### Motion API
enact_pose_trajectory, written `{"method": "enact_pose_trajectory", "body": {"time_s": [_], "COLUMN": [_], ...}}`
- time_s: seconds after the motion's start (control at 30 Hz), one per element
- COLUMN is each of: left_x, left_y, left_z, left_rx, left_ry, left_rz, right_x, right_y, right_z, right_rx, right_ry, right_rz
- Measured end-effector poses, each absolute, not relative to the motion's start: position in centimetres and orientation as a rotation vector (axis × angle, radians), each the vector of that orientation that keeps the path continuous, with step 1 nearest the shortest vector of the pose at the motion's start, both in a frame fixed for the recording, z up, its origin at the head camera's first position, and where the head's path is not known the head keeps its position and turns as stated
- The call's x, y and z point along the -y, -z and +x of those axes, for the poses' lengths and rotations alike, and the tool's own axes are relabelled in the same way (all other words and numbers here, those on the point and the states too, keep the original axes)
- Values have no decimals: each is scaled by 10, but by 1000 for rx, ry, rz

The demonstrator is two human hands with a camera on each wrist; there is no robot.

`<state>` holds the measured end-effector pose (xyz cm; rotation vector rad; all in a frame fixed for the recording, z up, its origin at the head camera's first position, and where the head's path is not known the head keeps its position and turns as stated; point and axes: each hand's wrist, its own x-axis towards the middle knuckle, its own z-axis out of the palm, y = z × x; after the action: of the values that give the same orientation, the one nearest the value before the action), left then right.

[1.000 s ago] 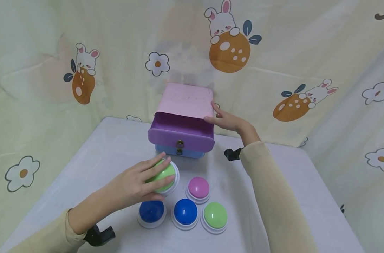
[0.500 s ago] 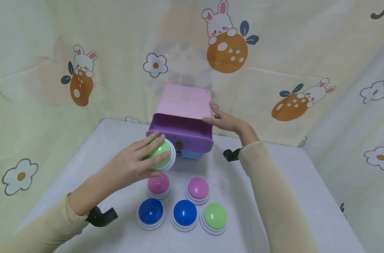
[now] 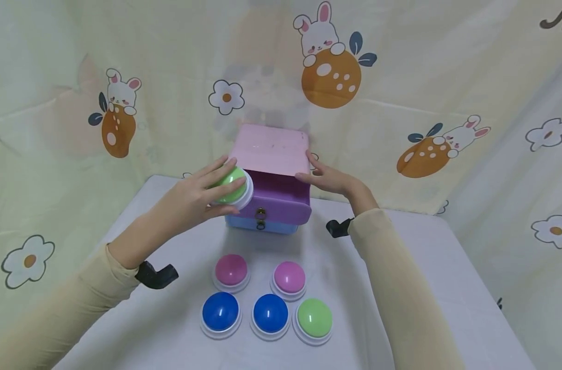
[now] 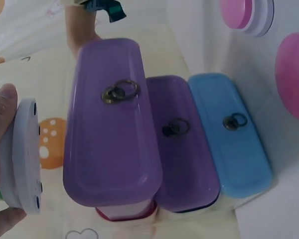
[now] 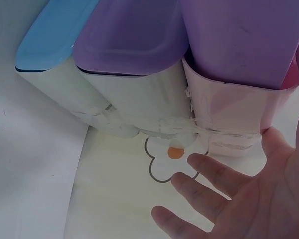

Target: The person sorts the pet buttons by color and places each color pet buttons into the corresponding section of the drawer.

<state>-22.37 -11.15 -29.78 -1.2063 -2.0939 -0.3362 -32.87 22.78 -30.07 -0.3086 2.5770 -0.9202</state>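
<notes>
Domes on white bases stand nearest us on the desk: 3 in a row, the left blue dome, the right blue dome and the near green dome. Just beyond we find 2 more, the left pink dome and the right pink dome, apart from each other.

Farther out, above the desk, our left hand pinches the held green dome between fingers and thumb. We see it tilted, covering the left end of the top purple drawer in the head view; our left wrist view shows a gap between its white base and that drawer's front. We judge the step in hand to be carrying it to the pulled-out drawer. The next move, as we read it, calls for clearing the front lip, then lowering the dome inside before loosening the fingers.

Beneath lie the lower purple drawer and the blue drawer, pushed in. Our right hand, fingers spread, rests against the side of the pink-topped cabinet, probably steadying it. Behind hangs the rabbit-printed backdrop.
</notes>
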Motion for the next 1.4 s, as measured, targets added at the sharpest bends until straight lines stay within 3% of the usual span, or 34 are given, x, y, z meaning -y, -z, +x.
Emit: {"method": "enact_pose_trajectory", "body": {"time_s": [0.47, 1.4], "left_x": [100, 87], "left_y": [300, 284], "left_z": [-267, -293], "left_rx": [2171, 2600], "left_ry": [473, 747], "left_rz": [-1188, -1355], "right_x": [-228, -230], "right_y": [306, 308], "right_z": [-327, -328], "right_rx": [-2564, -2573], "right_ry": [952, 1011], "right_rz": [-292, -310]}}
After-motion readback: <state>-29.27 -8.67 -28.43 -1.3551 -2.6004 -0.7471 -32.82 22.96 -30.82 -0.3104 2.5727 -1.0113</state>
